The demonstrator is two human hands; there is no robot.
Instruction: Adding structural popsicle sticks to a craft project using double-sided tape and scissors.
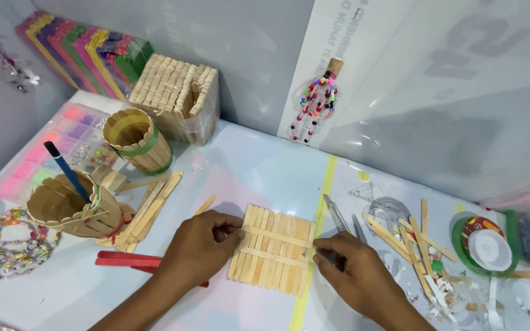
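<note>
While both hands rest on the white table (259, 159), a flat panel of wooden craft sticks (272, 256) lies between them, slightly tilted, with two cross sticks laid over its upright row; the left hand (200, 248) sits at the panel's left edge, fingers curled together, fingertips touching the ends of the cross sticks; the right hand (354, 270) sits at the panel's right edge, thumb and forefinger pinched together against the edge of the sticks. Just beyond the right hand lie a metal cutter (337, 214) and a strip of yellow tape (314, 245) running down the table; further right lie loose sticks (409, 239) and a green tape roll (486, 245). Left of the panel lie red sticks (127, 260), a scatter of plain sticks (151, 205), a stick-built holder with a blue pencil (69, 205), a round stick cup (137, 140) and a wrapped block of sticks (176, 92); a beaded ornament (317, 104) hangs on the wall.
</note>
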